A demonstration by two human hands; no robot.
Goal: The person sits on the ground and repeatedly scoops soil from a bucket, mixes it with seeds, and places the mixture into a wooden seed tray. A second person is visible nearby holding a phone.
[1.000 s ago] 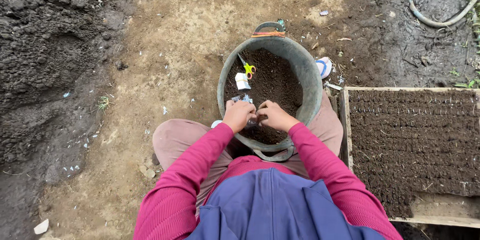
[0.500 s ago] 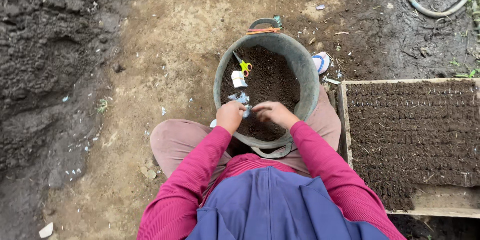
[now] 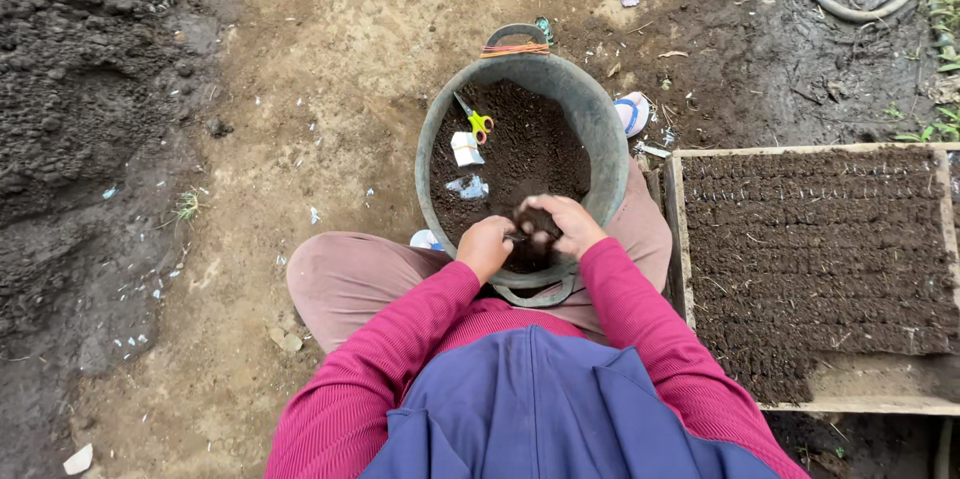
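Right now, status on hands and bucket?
Left hand and right hand pinching dark soil together over grey round bucket. Yellow-handled scissors lying inside, clear of hands.

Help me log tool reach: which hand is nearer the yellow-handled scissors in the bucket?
Left. The left hand is below the scissors, slightly right; the right hand sits farther right.

A big round grey bucket (image 3: 600, 129) sits on the ground between the person's knees. It is partly full of dark soil (image 3: 530, 149). The left hand (image 3: 486, 247) and the right hand (image 3: 562, 224) are close together over the near side of the bucket. The right hand is cupped and holds a clump of the soil.
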